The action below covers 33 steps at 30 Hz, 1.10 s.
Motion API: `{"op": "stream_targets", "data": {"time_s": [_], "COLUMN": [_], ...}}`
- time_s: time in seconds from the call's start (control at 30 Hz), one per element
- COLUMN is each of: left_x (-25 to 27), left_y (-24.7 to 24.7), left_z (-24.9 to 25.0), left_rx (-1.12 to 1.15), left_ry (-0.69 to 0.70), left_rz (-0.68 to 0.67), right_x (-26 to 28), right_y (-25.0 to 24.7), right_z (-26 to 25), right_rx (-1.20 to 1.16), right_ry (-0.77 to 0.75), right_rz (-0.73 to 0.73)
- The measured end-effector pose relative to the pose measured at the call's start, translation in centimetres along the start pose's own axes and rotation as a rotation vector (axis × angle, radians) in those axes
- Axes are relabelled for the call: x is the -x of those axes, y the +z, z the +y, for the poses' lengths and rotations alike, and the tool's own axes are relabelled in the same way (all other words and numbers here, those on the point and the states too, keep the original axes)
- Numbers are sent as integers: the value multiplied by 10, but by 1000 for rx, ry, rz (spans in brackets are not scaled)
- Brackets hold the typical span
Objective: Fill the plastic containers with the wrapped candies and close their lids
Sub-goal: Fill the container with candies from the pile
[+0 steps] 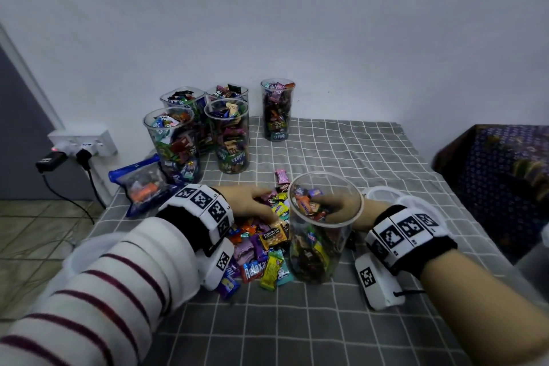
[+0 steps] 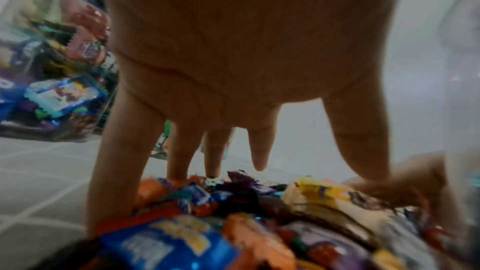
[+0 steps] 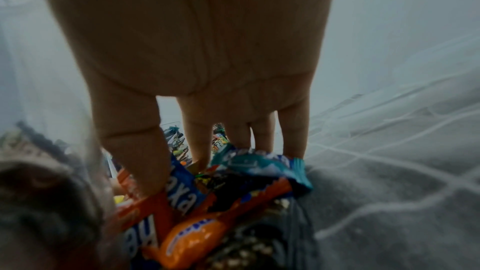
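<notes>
A clear plastic container (image 1: 323, 249) stands open near the table's front, partly filled with wrapped candies. A loose pile of wrapped candies (image 1: 261, 249) (image 2: 233, 223) lies on the cloth to its left and behind it. My left hand (image 1: 252, 202) (image 2: 272, 174) is over the pile with its fingers spread and straight, tips touching the wrappers. My right hand (image 1: 338, 206) (image 3: 197, 167), seen through the container's wall, is low behind the container. Its thumb and fingers pinch a bunch of wrapped candies (image 3: 233, 182) just above the cloth. The container's wall (image 2: 462, 110) is blurred at the right of the left wrist view.
Several filled, lidless containers (image 1: 228, 134) stand at the back by the wall. A blue zip bag (image 1: 142, 184) lies at the left edge. White lids (image 1: 386, 193) lie behind my right wrist, another one (image 1: 86, 252) under my left arm. A wall socket (image 1: 83, 142) is left of the table.
</notes>
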State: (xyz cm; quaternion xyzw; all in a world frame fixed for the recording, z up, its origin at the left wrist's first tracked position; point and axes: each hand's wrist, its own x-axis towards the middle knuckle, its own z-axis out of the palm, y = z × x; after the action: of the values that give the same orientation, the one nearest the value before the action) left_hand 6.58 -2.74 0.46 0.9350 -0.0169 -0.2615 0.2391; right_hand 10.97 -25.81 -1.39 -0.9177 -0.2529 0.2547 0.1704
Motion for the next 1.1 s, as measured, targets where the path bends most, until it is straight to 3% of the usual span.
{"op": "stream_targets", "data": {"time_s": [0.07,0.2,0.37,0.63,1.1], "left_x": [2,1,7,13,28], "left_y": [6,19,22,23,22], "left_z": [4,8,16,16,21], "left_rx": [-50,-199,-187,-210,-35], "left_ry": [-6,-15,-29,-44,-32], "left_rz": [-18,151,263,430,609], "right_x": [3,1,-16,2,31], "right_y": [-2,0,11,11,2], "right_z": [-5,-5,14,4,-19], "right_rx": [-5,-189,41,-229,-6], "right_ry": [-8,-13,34,9,-11], "right_rz": [2,12,140,336,434]}}
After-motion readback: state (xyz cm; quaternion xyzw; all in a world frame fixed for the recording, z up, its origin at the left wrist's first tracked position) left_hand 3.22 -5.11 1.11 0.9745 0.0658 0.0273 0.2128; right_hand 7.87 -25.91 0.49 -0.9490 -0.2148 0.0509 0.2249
